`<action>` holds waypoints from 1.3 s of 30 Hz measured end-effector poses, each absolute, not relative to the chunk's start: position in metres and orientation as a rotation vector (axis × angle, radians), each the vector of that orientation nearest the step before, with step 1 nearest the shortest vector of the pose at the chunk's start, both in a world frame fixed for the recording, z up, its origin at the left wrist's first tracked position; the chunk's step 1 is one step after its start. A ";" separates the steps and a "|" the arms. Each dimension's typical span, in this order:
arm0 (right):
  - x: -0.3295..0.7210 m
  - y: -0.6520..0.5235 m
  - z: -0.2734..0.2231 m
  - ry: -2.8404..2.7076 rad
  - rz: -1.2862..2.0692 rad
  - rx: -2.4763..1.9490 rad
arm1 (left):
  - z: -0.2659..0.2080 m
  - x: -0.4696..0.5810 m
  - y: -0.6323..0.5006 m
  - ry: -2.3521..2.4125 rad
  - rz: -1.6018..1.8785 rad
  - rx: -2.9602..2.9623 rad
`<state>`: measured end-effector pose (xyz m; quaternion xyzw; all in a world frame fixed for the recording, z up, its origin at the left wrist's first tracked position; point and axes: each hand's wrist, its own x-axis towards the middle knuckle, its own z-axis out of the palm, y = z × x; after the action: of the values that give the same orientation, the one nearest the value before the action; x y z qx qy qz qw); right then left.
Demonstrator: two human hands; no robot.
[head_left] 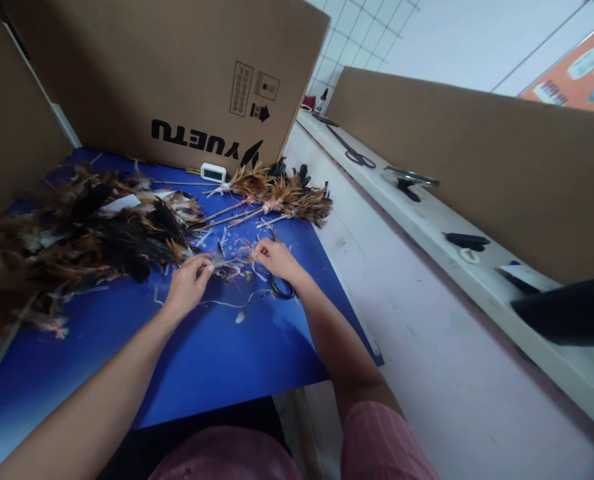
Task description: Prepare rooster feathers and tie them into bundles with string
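Observation:
My left hand (191, 281) is closed in a pinch above the blue table, with a thin clear strip (221, 263) at its fingertips. To its right, my right hand (275, 259) is pinched too. A small thin brownish piece shows at its fingertips, too blurred to name. Scissors with black handles (281, 288) lie just below my right hand, partly hidden by it. Between and under the hands are scattered feather bits and strips. A white string (231, 305) curves across the table in front of them.
A big heap of brown and black feathers (101, 233) covers the table's left. Feather bundles on sticks (281, 195) lie at the back right, near a small white display device (213, 173). Behind stands a cardboard box (191, 73). Another pair of scissors (359, 159) rests on the right ledge (427, 220).

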<state>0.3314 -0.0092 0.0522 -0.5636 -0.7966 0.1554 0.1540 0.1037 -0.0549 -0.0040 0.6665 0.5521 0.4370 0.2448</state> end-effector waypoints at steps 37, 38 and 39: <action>0.288 -0.020 0.033 -2.420 0.437 -1.545 | 0.003 0.102 -0.057 1.506 1.565 1.485; 0.287 -0.016 0.033 -2.406 0.463 -1.540 | 0.002 0.102 -0.056 1.500 1.568 1.482; 0.288 -0.013 0.034 -2.390 0.481 -1.533 | 0.001 0.102 -0.056 1.494 1.569 1.477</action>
<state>0.2880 -0.0132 0.0337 -0.5277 -0.8229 0.1656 0.1303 0.1022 -0.0560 0.0012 0.5443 0.5507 0.5783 0.2569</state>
